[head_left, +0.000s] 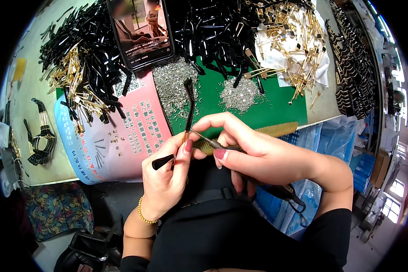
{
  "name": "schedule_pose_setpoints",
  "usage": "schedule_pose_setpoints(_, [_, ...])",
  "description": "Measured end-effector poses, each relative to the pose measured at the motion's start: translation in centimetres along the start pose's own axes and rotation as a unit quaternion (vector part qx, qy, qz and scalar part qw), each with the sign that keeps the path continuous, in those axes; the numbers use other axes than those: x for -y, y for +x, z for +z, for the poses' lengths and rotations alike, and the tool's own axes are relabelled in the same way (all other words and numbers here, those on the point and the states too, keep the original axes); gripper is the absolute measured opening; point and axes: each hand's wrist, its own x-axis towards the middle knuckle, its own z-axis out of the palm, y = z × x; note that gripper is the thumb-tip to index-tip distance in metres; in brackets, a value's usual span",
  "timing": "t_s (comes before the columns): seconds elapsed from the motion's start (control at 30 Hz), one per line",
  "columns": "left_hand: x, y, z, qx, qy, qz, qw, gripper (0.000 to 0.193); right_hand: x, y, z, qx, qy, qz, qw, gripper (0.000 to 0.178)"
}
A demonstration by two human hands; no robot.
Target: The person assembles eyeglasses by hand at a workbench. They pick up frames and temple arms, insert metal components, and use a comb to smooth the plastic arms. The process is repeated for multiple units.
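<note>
My left hand (164, 181) is closed on a slim black-and-gold eyeglass temple (192, 105), which stands nearly upright between thumb and fingers. Another glossy black piece (163, 162) juts from the same hand; most of it is hidden. In my right hand (254, 152) is a thin-tipped tool with a dark handle (212, 142), which looks like a small screwdriver. Its metal tip meets the temple's lower end at my left fingertips. Beyond my hands lie two heaps of tiny silvery metal pieces (177, 90), the smaller heap (240, 96) to the right.
Black temples (213, 31) cover the table's back. Gold parts lie on white wrapping (299, 54) at right and on the left pile (84, 102). A phone (143, 31) rests among them. A printed sheet (109, 154), a bundle (41, 136) and striped temples (353, 77) flank these.
</note>
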Motion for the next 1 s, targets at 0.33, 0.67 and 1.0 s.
schedule_pose_setpoints(0.33, [1.2,0.3,0.9,-0.032,0.154,0.132,0.979,0.029,0.0,-0.3,-0.7,0.000,-0.016,0.001,1.000,0.046])
schedule_pose_setpoints(0.67, [2.2,0.9,0.4,-0.048,0.337,0.337,0.878,0.032,-0.5,-1.0,-0.8,0.022,0.078,0.022,0.996,0.047])
schedule_pose_setpoints(1.0, [3.6,2.1,-4.7,-0.309,0.109,0.168,0.930,0.028,2.0,0.2,-5.0,-0.449,-0.539,-0.290,0.651,0.038])
